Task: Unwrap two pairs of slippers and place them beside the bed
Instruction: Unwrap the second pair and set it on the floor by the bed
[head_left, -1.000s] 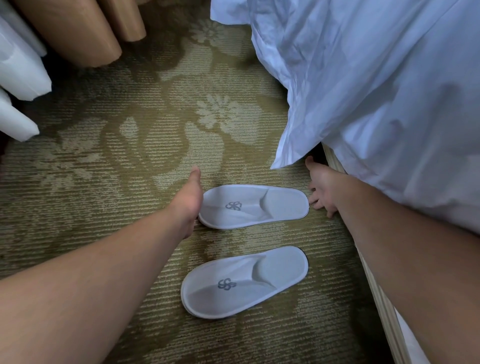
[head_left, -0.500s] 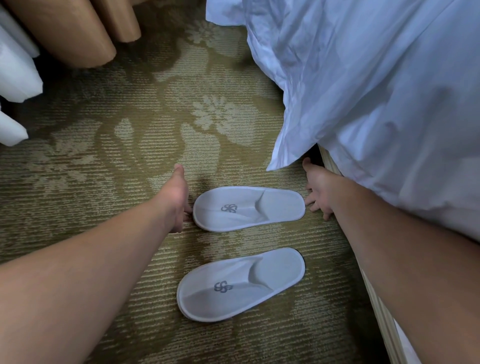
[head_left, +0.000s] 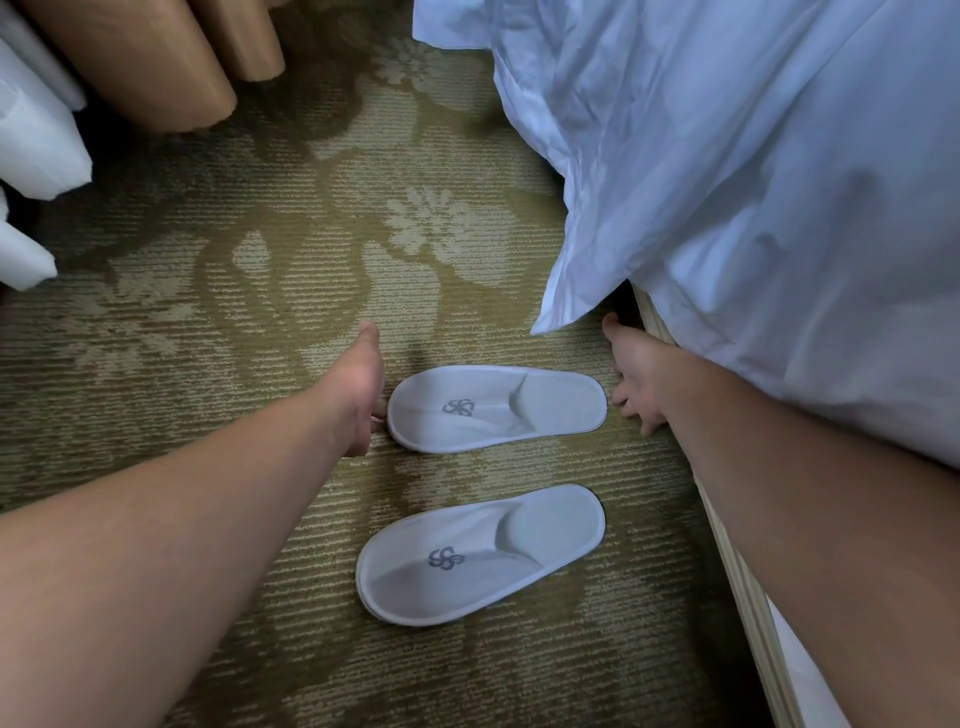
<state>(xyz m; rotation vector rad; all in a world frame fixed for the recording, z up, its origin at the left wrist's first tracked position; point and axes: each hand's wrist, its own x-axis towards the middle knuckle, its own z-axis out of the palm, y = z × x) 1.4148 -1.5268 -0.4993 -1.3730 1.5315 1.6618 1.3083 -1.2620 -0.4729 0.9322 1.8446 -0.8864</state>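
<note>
On the carpet (head_left: 208, 322): slippers (head_left: 496, 405) (unwrapped).

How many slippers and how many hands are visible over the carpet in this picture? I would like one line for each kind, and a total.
Slippers: 2 (far slipper, near slipper)
Hands: 2 (left hand, right hand)
Total: 4

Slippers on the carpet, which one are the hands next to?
The farther slipper, nearer the hanging bedding: the left hand at its logo end, the right hand at its other end. The nearer slipper lies alone.
</note>
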